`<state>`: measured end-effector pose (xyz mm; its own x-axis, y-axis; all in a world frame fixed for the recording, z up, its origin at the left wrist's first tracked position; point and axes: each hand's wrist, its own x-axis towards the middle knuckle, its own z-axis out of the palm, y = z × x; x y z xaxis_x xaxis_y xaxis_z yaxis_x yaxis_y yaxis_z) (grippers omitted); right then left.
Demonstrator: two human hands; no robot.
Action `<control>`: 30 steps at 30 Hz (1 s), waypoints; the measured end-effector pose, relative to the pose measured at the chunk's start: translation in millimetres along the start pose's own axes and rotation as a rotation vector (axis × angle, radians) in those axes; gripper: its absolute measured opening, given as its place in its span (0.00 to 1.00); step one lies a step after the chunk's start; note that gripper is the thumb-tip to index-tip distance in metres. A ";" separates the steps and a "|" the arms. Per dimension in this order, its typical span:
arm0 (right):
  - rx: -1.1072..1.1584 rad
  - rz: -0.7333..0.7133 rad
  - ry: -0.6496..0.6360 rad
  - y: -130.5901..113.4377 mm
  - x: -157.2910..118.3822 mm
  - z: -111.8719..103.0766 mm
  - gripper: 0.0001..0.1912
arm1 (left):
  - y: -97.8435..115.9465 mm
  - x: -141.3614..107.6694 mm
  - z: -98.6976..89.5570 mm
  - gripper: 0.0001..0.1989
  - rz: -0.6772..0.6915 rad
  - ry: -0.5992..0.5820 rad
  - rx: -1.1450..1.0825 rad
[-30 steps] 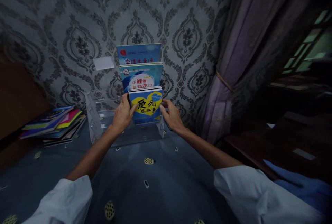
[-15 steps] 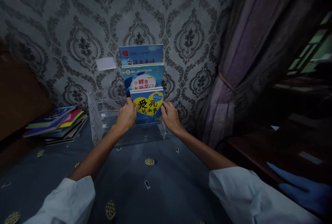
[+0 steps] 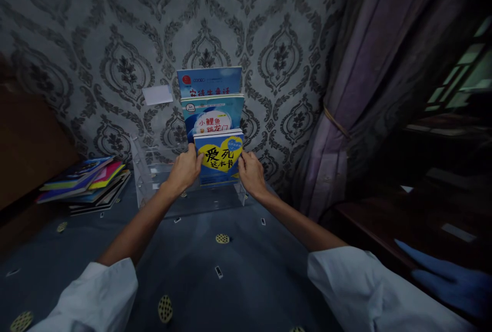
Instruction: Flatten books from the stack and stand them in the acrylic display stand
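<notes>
A blue book with a yellow heart on its cover (image 3: 218, 160) stands upright at the front of a clear acrylic book rack (image 3: 192, 203). My left hand (image 3: 185, 168) grips its left edge, fingers behind and thumb in front. On the opposite edge, my right hand (image 3: 251, 172) is closed in the same way. Behind it rises a teal book with a white oval title (image 3: 213, 117), and farther back a taller blue book (image 3: 209, 80); both are partly covered by what stands before them. The rack's left part shows bare clear tiers.
A stack of books (image 3: 86, 183) lies left of the rack, beside a brown box (image 3: 31, 152). Patterned wallpaper with a white card (image 3: 157, 95) is behind. A tied purple curtain (image 3: 330, 132) hangs at right, near a dark wooden surface (image 3: 369, 219) and a blue object (image 3: 453, 275).
Almost nothing differs. Both hands keep hold of the front book at the rack, and the whole view has shifted very slightly.
</notes>
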<state>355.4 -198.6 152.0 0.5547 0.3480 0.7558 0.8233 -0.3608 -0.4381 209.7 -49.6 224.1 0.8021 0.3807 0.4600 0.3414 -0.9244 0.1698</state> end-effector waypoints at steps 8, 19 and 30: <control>0.002 0.014 0.009 -0.5 0.3 2.1 0.18 | -2.8 2.5 1.6 0.09 0.010 0.004 -0.034; 0.105 0.002 -0.016 7.0 -1.9 -4.5 0.22 | -11.3 -3.3 8.6 0.10 0.023 -0.008 -0.071; 0.138 0.044 -0.020 8.1 -12.9 -4.3 0.21 | -20.9 -7.2 18.6 0.11 0.034 0.021 -0.181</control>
<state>354.4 -209.8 140.8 0.5919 0.3518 0.7252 0.8060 -0.2543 -0.5345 205.9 -32.7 201.1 0.8004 0.3506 0.4863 0.2192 -0.9261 0.3070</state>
